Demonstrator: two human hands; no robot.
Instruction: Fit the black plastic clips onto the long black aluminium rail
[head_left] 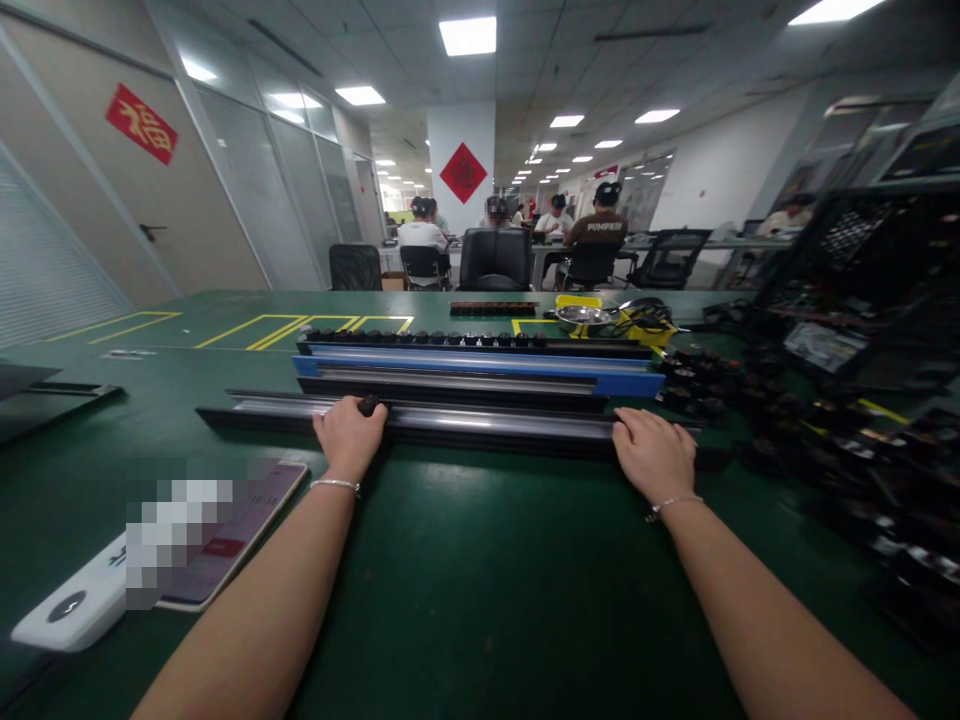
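A long black rail (495, 420) with a shiny groove lies across the table before me. Near its left part, my left hand (351, 436) is closed, with a small dark piece (368, 405) showing at the thumb and forefinger. That hand rests against the rail, and its other fingertips are hidden behind it. My right hand (655, 452) lies over the rail's right end, its fingers bent around the far side. Just behind are a blue rail (630, 384) with a shiny strip and a black rail carrying a row of small dark parts (420, 338).
Heaps of small black parts (847, 470) cover the right side of the green table (480, 600). A phone (247, 530) and a white handheld device (82, 600) lie at left. Farther back are a metal bowl (583, 315) and yellow bins (645, 328). Several people sit beyond.
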